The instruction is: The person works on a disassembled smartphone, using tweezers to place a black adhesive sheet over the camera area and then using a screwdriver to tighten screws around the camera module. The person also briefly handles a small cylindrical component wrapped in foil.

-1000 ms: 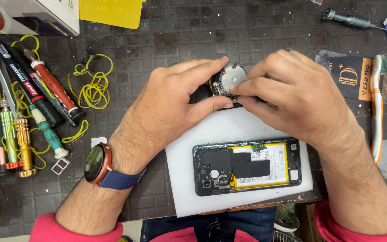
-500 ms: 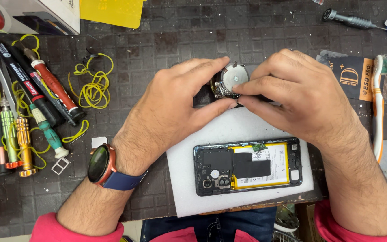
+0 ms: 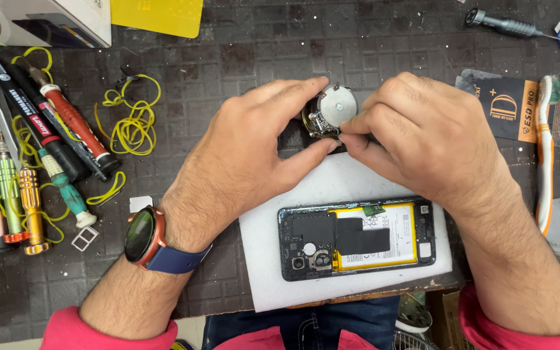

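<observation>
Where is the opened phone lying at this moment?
In the head view, the opened phone lies back-side up on a white foam pad at lower centre, just below the left hand and right hand.

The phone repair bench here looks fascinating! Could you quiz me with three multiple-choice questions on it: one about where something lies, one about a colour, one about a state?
1. Where does the opened phone lie?
A. on a white foam pad
B. on the yellow sheet
C. among the screwdrivers

2. What colour is the strap of the wristwatch?
A. green
B. dark blue
C. white

3. What state is the phone in?
A. sealed, screen up
B. back cover off, battery showing
C. broken in two

Answers:
1. A: the phone rests on the white foam pad, below both hands.
2. B: a dark blue strap wraps the wrist of the left hand.
3. B: the battery and black inner parts show, while the left hand and the right hand pinch a small round metal part above it.
</observation>
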